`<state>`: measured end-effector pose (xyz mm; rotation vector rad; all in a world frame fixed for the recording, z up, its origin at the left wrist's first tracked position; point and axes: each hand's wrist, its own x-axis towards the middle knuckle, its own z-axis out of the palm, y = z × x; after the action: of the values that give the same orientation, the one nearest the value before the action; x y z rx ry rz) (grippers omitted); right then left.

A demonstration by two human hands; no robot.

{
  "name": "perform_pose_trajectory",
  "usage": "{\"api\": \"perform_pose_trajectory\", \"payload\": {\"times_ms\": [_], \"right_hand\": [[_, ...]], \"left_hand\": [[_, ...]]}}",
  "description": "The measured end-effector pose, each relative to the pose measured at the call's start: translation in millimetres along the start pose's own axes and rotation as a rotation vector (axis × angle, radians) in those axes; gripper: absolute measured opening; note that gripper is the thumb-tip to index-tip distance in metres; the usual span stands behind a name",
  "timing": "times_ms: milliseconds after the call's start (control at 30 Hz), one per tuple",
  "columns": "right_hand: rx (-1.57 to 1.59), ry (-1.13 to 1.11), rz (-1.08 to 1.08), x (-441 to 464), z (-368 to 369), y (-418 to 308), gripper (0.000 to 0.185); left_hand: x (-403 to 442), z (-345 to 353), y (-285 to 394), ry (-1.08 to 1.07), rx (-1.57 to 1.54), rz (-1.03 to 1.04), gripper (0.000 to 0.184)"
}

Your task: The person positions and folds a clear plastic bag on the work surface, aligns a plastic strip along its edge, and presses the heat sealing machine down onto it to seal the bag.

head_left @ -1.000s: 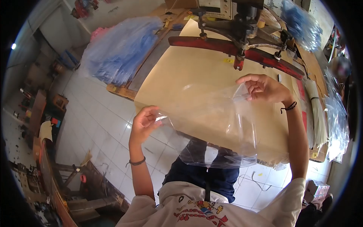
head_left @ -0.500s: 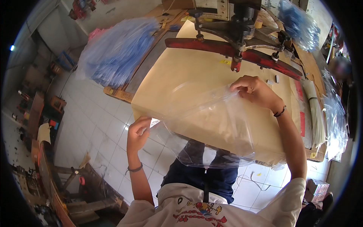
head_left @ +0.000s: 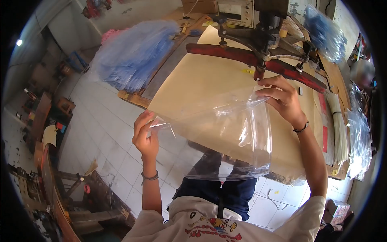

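A clear plastic bag or sheet hangs between my hands, its lower edge in front of my legs. My left hand pinches its left corner, out beyond the left edge of the brown paper. With thumb and fingers, my right hand grips the upper right corner above the paper. The right fingertips are close to the lower tip of a press with a long red bar; whether they touch it I cannot tell. A small dark piece lies on the paper beside my right hand.
A pile of bluish plastic bags lies at the table's left corner. More plastic sits at the back right. A bundle of pale strips lies along the right edge. A control box stands behind the press.
Both hands have risen slightly, the right one nearer the press tip with its fingers more extended. The plastic between them has lifted and spread. The camera view has shifted a little.
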<state>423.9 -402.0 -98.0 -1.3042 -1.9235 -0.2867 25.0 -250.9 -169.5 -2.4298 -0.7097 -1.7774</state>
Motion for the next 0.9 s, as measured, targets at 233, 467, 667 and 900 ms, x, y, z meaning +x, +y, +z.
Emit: {"api": "perform_pose_trajectory", "payload": {"times_ms": [233, 467, 667, 900], "right_hand": [[-0.103, 0.079, -0.066, 3.7, -4.7, -5.9, 0.028], [-0.007, 0.001, 0.088, -4.0, -2.4, 2.2, 0.016], [0.157, -0.099, 0.259, 1.2, -0.8, -6.9, 0.012], [0.335, -0.447, 0.615, -5.0, -1.5, 18.5, 0.012]], "left_hand": [[10.0, 2.4, 14.0, 0.089, -0.312, -0.249, 0.011], [10.3, -4.7, 12.7, -0.027, -0.165, -0.329, 0.008], [4.0, 7.8, 7.1, -0.014, -0.369, -0.560, 0.005], [9.5, 33.1, 7.6, -0.105, -0.706, -0.981, 0.029]]}}
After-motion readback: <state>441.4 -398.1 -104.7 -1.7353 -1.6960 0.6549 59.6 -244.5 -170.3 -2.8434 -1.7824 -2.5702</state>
